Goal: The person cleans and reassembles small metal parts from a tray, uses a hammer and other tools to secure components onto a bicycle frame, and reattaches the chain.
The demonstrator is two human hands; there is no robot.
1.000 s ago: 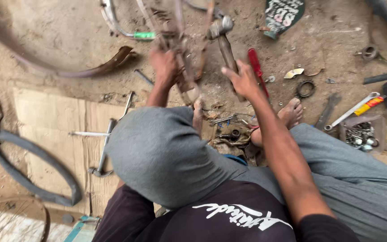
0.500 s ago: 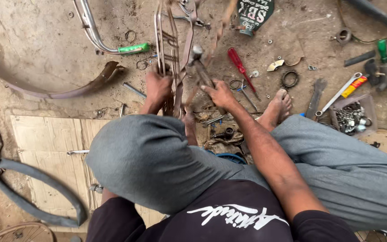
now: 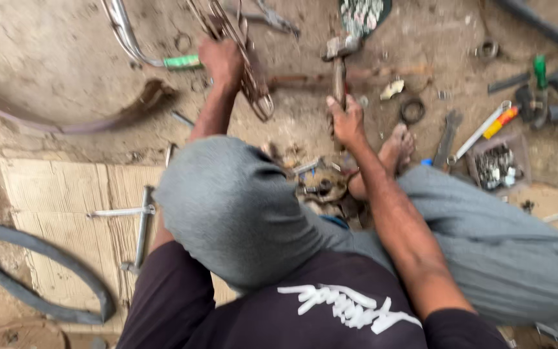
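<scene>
the left hand (image 3: 222, 59) is closed around a rusty metal wire frame (image 3: 247, 71), held up over the dirt ground (image 3: 46, 58). the right hand (image 3: 347, 121) is clamped on the handle of a hammer (image 3: 339, 61), its head pointing away, just right of the frame. a bent grey-clad knee (image 3: 234, 207) fills the middle and hides part of the ground below the hands. a bare foot (image 3: 395, 150) rests beside the right wrist. wrenches, a screwdriver (image 3: 500, 121) and a tray of small parts (image 3: 495, 165) crowd the right side. to the left lie flat cardboard (image 3: 59, 194), a cross wrench (image 3: 138, 216) and a rubber tyre (image 3: 40, 271), with open dirt above them.
</scene>
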